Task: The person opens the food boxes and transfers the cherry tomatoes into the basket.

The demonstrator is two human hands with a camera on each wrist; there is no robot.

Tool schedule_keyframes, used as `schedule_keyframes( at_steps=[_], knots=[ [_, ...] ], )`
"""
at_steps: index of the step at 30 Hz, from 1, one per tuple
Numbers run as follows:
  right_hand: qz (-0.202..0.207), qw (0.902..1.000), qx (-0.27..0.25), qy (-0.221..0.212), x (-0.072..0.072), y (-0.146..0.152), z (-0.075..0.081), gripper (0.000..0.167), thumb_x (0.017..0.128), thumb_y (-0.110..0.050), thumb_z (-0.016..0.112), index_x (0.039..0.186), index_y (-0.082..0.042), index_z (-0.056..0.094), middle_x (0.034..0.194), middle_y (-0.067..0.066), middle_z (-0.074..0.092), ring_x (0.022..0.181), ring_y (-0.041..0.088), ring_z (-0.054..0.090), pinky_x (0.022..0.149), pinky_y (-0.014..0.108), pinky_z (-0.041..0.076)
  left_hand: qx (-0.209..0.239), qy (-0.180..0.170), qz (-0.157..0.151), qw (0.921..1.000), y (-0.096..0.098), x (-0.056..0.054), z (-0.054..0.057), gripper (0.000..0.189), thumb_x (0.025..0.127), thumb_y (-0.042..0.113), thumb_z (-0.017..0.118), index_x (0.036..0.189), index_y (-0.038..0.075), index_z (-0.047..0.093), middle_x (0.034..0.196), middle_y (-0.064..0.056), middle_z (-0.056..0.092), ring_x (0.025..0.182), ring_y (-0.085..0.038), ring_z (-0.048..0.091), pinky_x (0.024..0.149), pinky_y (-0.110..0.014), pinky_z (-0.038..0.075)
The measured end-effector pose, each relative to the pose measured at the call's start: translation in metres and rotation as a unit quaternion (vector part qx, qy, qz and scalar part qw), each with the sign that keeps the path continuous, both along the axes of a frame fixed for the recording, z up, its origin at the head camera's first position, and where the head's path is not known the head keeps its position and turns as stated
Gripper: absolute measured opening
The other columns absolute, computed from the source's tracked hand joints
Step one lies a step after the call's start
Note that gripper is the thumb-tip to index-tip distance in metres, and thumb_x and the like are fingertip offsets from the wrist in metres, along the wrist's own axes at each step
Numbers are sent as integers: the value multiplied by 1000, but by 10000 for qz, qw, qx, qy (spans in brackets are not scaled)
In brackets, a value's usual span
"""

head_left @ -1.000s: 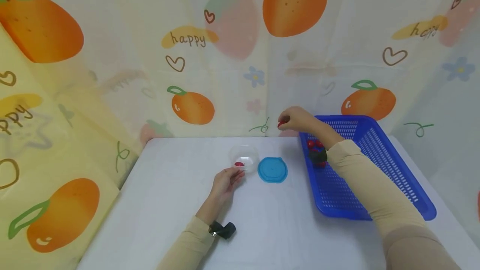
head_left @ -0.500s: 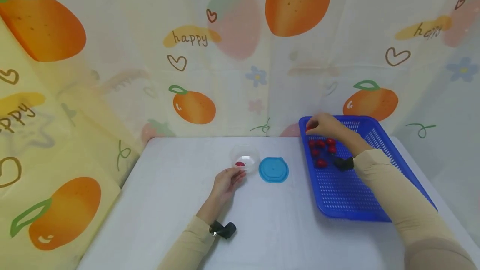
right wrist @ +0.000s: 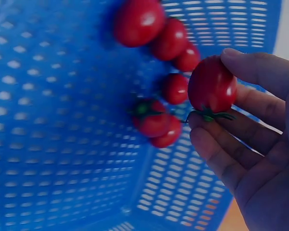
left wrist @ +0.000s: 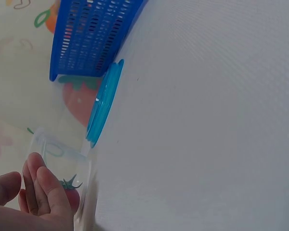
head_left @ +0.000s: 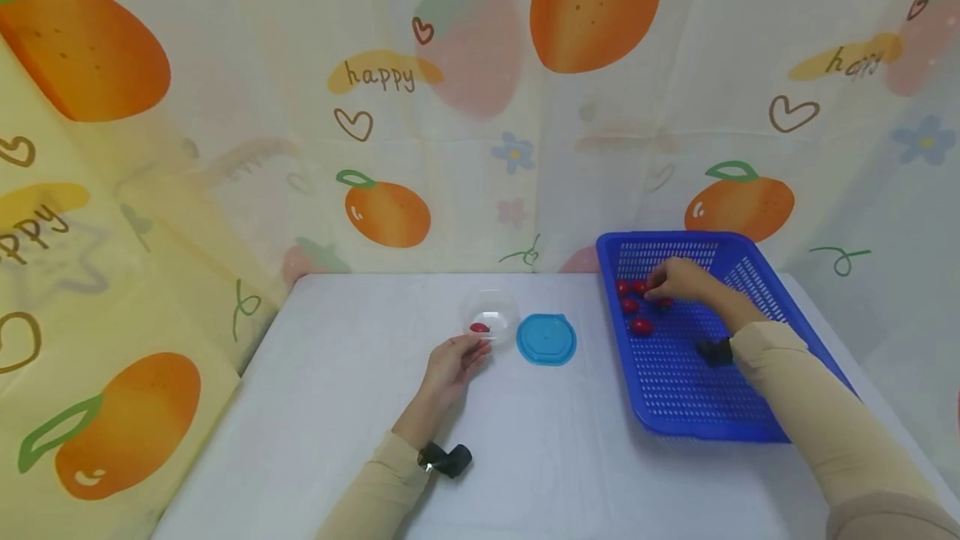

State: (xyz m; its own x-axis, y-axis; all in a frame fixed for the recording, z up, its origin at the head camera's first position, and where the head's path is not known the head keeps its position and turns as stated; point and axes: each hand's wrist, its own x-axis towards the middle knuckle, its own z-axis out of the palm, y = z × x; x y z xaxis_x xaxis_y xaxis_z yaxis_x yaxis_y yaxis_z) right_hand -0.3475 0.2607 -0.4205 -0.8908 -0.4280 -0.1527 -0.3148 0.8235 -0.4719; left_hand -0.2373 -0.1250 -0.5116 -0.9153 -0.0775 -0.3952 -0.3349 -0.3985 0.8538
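My right hand (head_left: 678, 280) pinches a cherry tomato (right wrist: 212, 85) between thumb and fingers, its green stem end pointing toward the lower fingers in the right wrist view. It hangs over the blue plastic basket (head_left: 697, 423), where several more cherry tomatoes (right wrist: 139, 23) lie bunched near one side. At the table's middle, my left hand (head_left: 452, 365) touches the near side of a small clear bowl (head_left: 489, 303). Its thumb stands apart from the fingers in the left wrist view. Inside the bowl sits one cherry tomato (head_left: 480, 328), partly hidden by the fingers (left wrist: 50, 185) in the left wrist view.
A round blue lid (head_left: 547, 340) lies flat on the white table (head_left: 360, 373), between the bowl and the basket. Behind the table hangs a fruit-printed cloth (head_left: 465, 207), close to the basket's far end. Another printed cloth borders the left side.
My right hand has moved rightward from beside the basket to over its tomatoes, with a red tomato in its fingers. The left hand and bowl stay put.
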Motion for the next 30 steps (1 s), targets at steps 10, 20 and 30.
schedule_keyframes(
  at_steps=[10, 20, 30],
  knots=[
    [70, 9997, 76, -224, 7, 0, -20, 17, 85, -12, 70, 92, 4, 70, 83, 11, 70, 75, 19, 63, 73, 37, 57, -61, -69, 11, 10000, 0, 1, 1, 28, 97, 18, 59, 119, 0, 55, 95, -4, 73, 87, -12, 72, 95, -30, 55],
    [58, 9984, 418, -380, 9, -1, -32, 10, 86, -11, 69, 87, -1, 70, 79, 6, 67, 72, 18, 58, 69, 33, 54, -47, -3, -5, 10000, 0, 2, 0, 28, 97, 17, 59, 118, -1, 54, 99, -6, 73, 88, -12, 72, 95, -30, 54],
    [-16, 9986, 437, -288, 11, -6, -29, 18, 87, -14, 68, 96, 2, 70, 85, 10, 70, 77, 21, 63, 75, 40, 57, -5, -20, 4, 10000, 0, 1, 1, 28, 97, 17, 59, 118, -1, 54, 95, -4, 73, 87, -12, 72, 97, -31, 53]
  ],
)
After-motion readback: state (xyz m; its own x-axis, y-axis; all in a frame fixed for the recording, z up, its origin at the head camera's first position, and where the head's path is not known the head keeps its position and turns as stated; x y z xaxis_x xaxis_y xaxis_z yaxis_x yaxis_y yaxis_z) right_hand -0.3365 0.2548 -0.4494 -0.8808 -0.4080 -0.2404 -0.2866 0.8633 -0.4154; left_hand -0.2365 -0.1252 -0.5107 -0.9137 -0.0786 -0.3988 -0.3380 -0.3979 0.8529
